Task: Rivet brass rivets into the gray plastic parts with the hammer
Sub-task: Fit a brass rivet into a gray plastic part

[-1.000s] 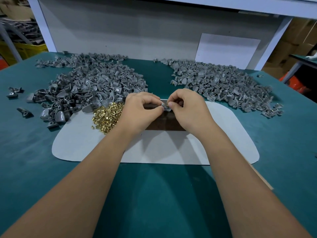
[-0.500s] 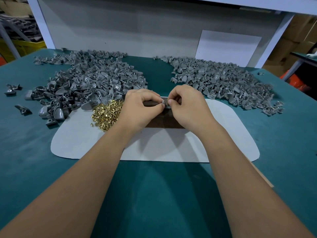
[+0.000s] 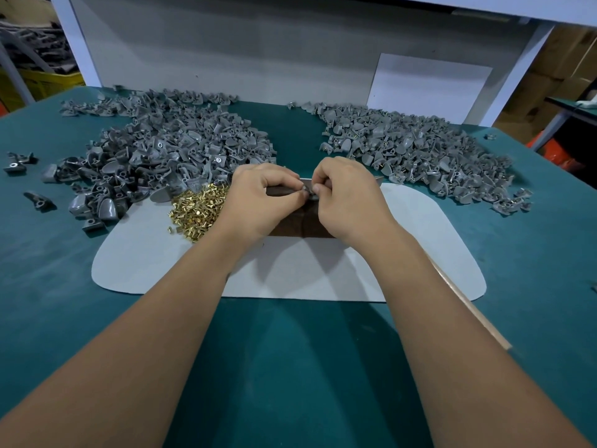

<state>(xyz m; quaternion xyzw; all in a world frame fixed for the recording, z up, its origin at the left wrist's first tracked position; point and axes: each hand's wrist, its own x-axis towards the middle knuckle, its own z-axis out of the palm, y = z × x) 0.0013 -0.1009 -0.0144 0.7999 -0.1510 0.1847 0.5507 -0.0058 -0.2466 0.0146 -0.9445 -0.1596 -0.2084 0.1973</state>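
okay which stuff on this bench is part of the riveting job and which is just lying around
Job:
left hand and right hand pinching one small gray plastic part
heap of brass rivets
two gray part piles
dark brown block

Lying about:
cardboard boxes
yellow bin

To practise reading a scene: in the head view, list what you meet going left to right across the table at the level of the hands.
Left pile of gray parts → brass rivets → left hand → right hand → right pile of gray parts.
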